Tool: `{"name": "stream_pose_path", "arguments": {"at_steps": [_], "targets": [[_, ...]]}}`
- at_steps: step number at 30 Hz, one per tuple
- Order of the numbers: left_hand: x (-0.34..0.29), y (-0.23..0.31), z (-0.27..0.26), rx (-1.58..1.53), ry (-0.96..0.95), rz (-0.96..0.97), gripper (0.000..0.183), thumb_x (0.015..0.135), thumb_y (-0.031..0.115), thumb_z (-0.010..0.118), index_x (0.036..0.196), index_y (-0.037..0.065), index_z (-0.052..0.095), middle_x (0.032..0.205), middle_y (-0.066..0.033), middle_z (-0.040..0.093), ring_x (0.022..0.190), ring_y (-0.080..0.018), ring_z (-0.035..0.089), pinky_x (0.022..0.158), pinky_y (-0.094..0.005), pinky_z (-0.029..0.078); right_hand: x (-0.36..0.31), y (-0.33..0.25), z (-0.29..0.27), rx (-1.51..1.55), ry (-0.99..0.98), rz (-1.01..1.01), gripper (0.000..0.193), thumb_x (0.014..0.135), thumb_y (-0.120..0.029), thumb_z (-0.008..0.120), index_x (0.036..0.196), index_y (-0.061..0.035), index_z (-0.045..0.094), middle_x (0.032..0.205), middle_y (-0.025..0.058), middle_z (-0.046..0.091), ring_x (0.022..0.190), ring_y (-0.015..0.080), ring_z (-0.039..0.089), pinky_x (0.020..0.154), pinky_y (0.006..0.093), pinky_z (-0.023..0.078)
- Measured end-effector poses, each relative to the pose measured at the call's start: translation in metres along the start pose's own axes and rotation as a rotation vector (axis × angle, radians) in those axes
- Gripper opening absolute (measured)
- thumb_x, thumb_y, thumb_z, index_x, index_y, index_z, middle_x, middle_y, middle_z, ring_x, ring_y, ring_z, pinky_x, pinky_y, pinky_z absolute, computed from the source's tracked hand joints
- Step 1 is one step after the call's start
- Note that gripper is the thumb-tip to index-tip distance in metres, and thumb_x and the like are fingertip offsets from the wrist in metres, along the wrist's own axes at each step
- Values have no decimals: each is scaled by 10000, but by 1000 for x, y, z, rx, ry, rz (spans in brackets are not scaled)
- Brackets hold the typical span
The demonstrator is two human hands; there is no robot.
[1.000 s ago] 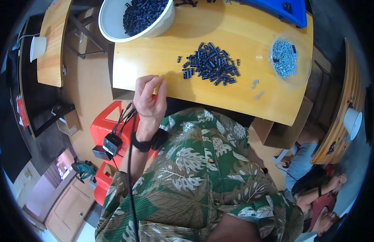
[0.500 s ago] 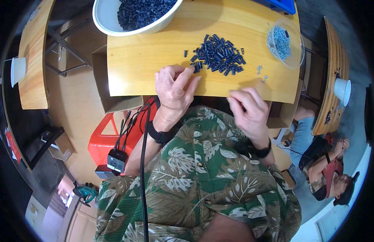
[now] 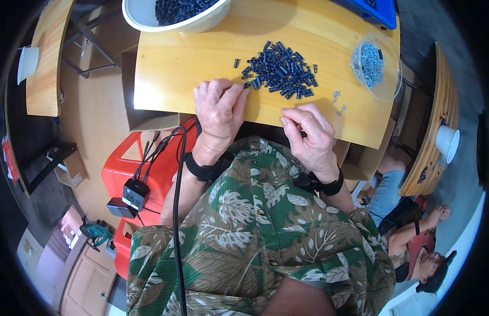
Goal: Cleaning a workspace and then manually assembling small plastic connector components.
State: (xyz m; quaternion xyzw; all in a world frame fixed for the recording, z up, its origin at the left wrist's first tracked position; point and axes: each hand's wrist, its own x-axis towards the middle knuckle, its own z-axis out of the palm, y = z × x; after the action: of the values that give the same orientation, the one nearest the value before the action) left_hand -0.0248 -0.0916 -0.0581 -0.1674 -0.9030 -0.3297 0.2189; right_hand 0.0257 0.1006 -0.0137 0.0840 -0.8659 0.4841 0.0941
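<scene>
Between the thumb and forefinger of my left hand [image 3: 219, 108] is a small black plastic sleeve [image 3: 247, 85], held at the left side of a heap of the same sleeves [image 3: 284, 71]. My right hand [image 3: 309, 136] is at the table's front edge, thumb and forefinger pinched together. Whatever that pinch holds, if anything, is too small to make out. Several loose screws [image 3: 336, 96] lie to the right of the heap, beyond my right hand. Farther right stands a clear round tub [image 3: 376, 94] of silvery screws with one black piece on top.
A white basin [image 3: 197, 21] full of black sleeves stands at the back left of the table [image 3: 176, 73]. A blue bin [image 3: 368, 13] sits at the back right. A black cable [image 3: 178, 226] hangs before me. A red stool [image 3: 115, 174] stands left; a person [image 3: 418, 242] sits right.
My left hand has drawn slightly away from the heap with a black sleeve in its fingertips. My right hand has moved left, nearer the left. The whole view has shifted slightly.
</scene>
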Motion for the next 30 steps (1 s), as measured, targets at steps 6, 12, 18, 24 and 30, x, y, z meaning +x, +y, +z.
{"name": "stream_pose_path", "arguments": {"at_steps": [6,12,18,24,30], "targets": [[-12,16,-28,-495,-47,-370,130,824,-27,712,948,3,690,875,-52,635,765,-121,567,703,-234,434,5,-7,0,220,21,68,150,823,31,702,965,6,662,812,77,628,680,140,618,578,263,497],[-13,22,-42,-877,-136,-314,135,832,-58,681,962,-23,677,913,-87,648,839,-162,588,769,-270,465,7,-23,18,614,6,214,183,837,-3,718,1017,3,683,844,74,644,696,98,596,608,236,485],[-10,28,-50,-832,-110,-213,153,794,-19,743,936,-12,687,855,-95,671,755,-180,633,658,-278,501,-1,-37,19,665,-34,279,128,872,-14,696,991,20,662,861,60,654,679,99,610,612,232,506],[-14,36,-65,-825,-158,-206,157,792,-46,713,946,-23,692,912,-120,688,835,-205,639,738,-297,501,-16,-36,9,1242,-66,533,126,954,-68,602,1051,10,620,839,98,659,677,146,632,619,281,543],[-10,41,-62,-773,-120,-92,194,747,-3,777,933,4,724,871,-110,693,780,-205,658,689,-290,521,-24,-26,14,1596,-154,731,159,983,-174,578,1038,-30,618,801,72,642,653,138,609,588,292,511]]}}
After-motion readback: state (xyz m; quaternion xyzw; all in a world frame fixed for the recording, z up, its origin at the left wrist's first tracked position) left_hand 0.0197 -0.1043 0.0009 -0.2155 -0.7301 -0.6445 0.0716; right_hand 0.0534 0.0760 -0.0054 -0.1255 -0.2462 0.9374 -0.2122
